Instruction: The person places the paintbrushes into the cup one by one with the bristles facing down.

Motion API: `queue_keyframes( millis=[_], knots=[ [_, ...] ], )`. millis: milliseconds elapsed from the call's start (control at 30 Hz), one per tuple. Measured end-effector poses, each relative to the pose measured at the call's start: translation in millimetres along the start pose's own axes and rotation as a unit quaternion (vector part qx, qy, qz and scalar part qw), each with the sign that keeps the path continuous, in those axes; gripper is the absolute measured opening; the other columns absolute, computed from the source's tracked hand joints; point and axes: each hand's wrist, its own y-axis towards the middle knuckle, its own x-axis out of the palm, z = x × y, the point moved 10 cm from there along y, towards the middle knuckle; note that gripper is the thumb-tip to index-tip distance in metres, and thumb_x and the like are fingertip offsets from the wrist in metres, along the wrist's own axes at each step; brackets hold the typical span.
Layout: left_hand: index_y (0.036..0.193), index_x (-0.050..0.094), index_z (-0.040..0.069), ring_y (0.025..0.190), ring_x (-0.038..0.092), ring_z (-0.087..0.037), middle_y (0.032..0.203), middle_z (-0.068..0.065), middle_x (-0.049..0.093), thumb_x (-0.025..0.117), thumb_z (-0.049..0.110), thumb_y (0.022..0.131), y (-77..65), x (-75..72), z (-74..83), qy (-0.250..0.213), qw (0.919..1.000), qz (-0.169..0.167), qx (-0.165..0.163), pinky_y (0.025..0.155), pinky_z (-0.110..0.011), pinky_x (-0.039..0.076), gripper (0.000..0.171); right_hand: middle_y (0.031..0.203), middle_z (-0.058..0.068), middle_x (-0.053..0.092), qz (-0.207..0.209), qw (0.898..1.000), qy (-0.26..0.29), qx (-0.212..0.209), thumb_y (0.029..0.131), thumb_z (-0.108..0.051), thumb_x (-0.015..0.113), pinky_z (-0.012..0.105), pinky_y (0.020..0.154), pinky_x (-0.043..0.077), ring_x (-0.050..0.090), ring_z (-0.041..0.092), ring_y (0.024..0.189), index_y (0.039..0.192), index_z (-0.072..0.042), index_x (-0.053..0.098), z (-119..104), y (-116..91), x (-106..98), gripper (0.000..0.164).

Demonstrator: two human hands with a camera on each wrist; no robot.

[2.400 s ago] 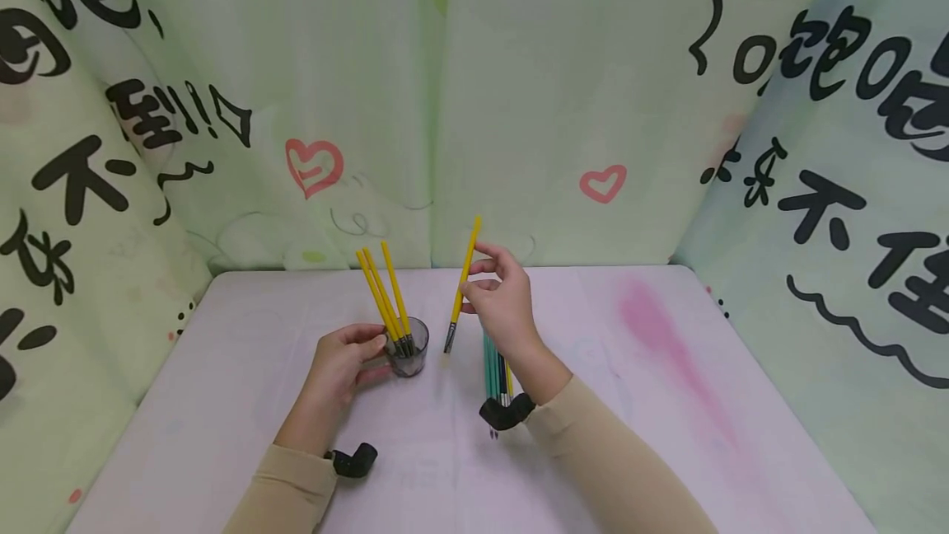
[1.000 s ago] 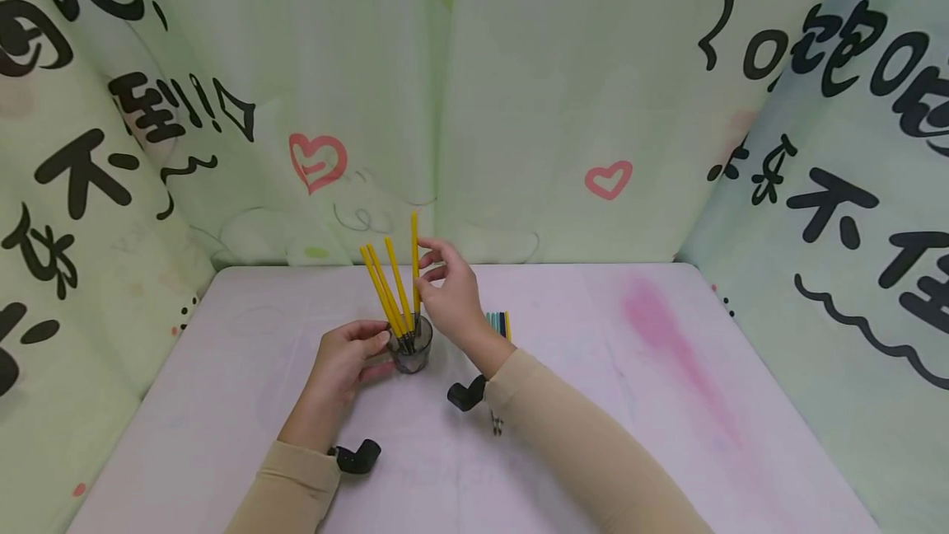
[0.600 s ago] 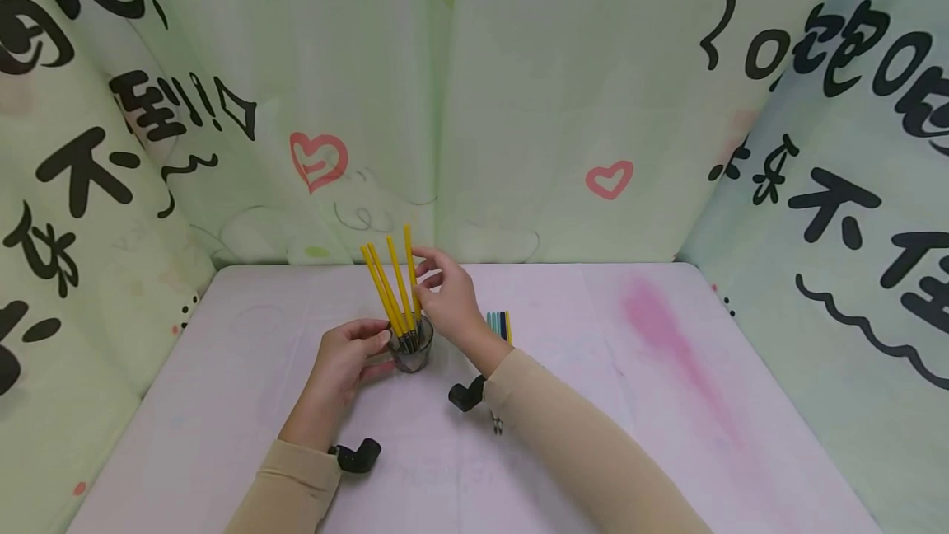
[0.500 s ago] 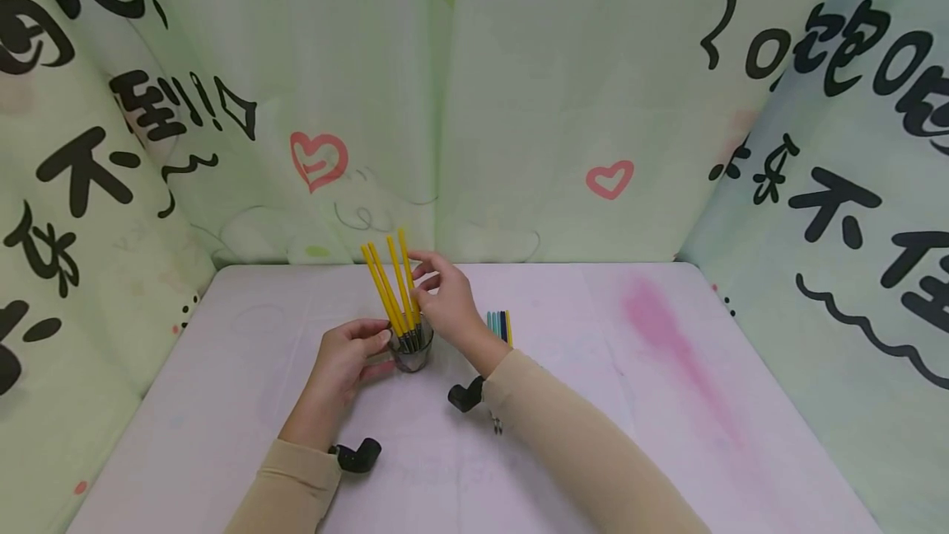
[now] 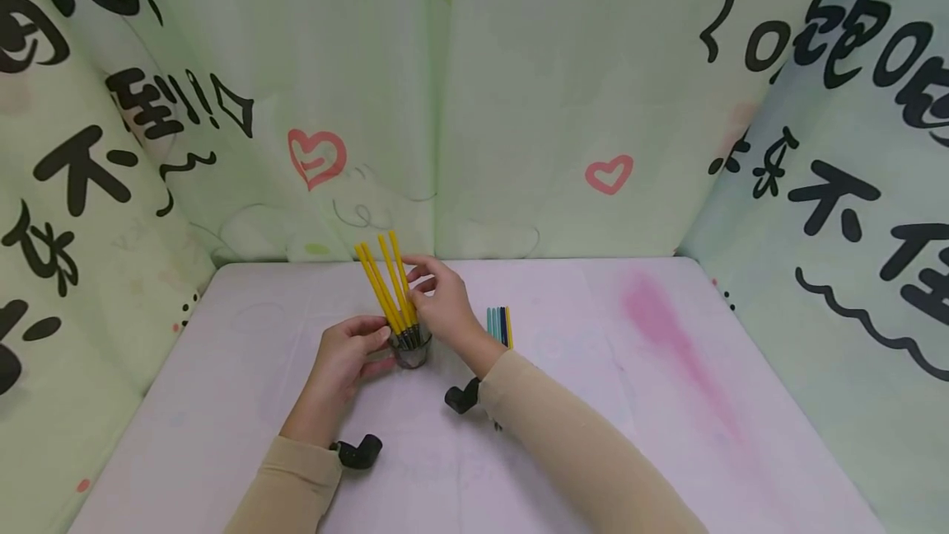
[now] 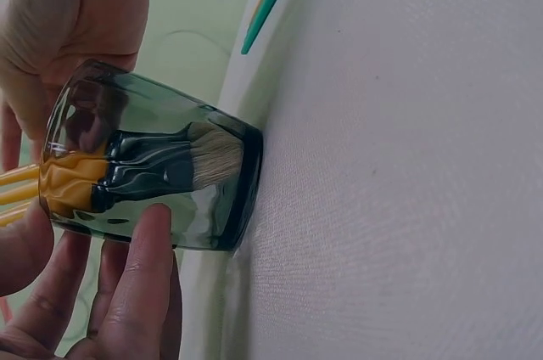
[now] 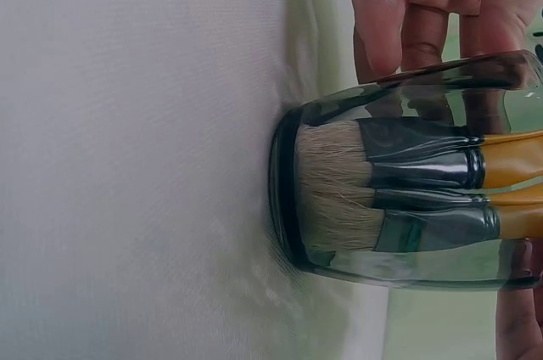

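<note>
A small dark-tinted glass cup [image 5: 412,355] stands on the table, holding several yellow-handled paintbrushes with their bristles down. My left hand [image 5: 348,361] grips the cup from its left side; in the left wrist view its fingers [image 6: 140,292] lie against the glass [image 6: 225,122]. My right hand [image 5: 445,299] is over the cup's right rim, pinching the handle of the rightmost paintbrush [image 5: 399,266]. Broad pale bristles [image 7: 339,182] show through the glass near its base in the right wrist view. Part of the right hand is hidden there.
To the right of the cup lies a row of brushes [image 5: 499,324] with teal, dark blue and yellow handles, partly covered by the right forearm. The pale table [image 5: 630,435] carries a pink stain [image 5: 663,332]. Printed curtains [image 5: 519,105] surround it at the back and sides.
My right hand has brought the yellow-handled paintbrush leftward and lowered it into the cup. Its handle now leans further left, beside the others. The left hand stays on the cup.
</note>
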Motion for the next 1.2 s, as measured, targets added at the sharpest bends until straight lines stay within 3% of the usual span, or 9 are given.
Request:
queue_keyframes(
  millis=[233, 400, 867, 1200],
  knots=[
    [0.135, 0.069, -0.001, 0.097, 0.073, -0.015, 0.127, -0.015, 0.072, 0.074, 0.009, 0.102, 0.2, 0.0, -0.1, -0.001, 1.0, 0.0, 0.0, 0.088, -0.042, 0.07, 0.035, 0.127, 0.004, 0.073, -0.001, 1.0, 0.018, 0.013, 0.101, 0.004, 0.067, 0.03, 0.082, 0.067, 0.073, 0.02, 0.103, 0.15, -0.017, 0.061, 8, -4, -2, 0.053],
    [0.135, 0.068, -0.003, 0.096, 0.073, -0.015, 0.124, -0.014, 0.072, 0.073, 0.007, 0.101, 0.3, 0.1, 0.3, -0.002, 1.0, 0.0, 0.006, 0.088, -0.043, 0.07, 0.035, 0.133, 0.009, 0.075, 0.01, 1.0, 0.02, 0.021, 0.102, 0.004, 0.068, 0.031, 0.086, 0.068, 0.077, 0.023, 0.107, 0.153, -0.018, 0.059, 13, -9, -10, 0.057],
    [0.136, 0.068, -0.002, 0.098, 0.073, -0.015, 0.126, -0.015, 0.07, 0.071, 0.005, 0.102, 2.1, 2.2, -0.6, -0.001, 1.0, -0.001, 0.005, 0.092, -0.045, 0.069, 0.035, 0.139, 0.012, 0.074, 0.02, 0.997, 0.057, 0.054, 0.099, 0.007, 0.066, 0.042, 0.081, 0.071, 0.075, 0.044, 0.115, 0.153, -0.022, 0.059, 19, -27, -42, 0.062],
    [0.136, 0.068, -0.002, 0.1, 0.073, -0.017, 0.128, -0.016, 0.069, 0.072, 0.006, 0.102, 2.9, 1.8, -2.0, -0.003, 1.0, -0.006, 0.001, 0.092, -0.044, 0.069, 0.035, 0.136, 0.015, 0.074, 0.028, 0.994, 0.047, 0.097, 0.099, 0.004, 0.066, 0.039, 0.07, 0.071, 0.078, 0.044, 0.104, 0.152, -0.023, 0.059, 32, -41, -63, 0.06]
  ],
)
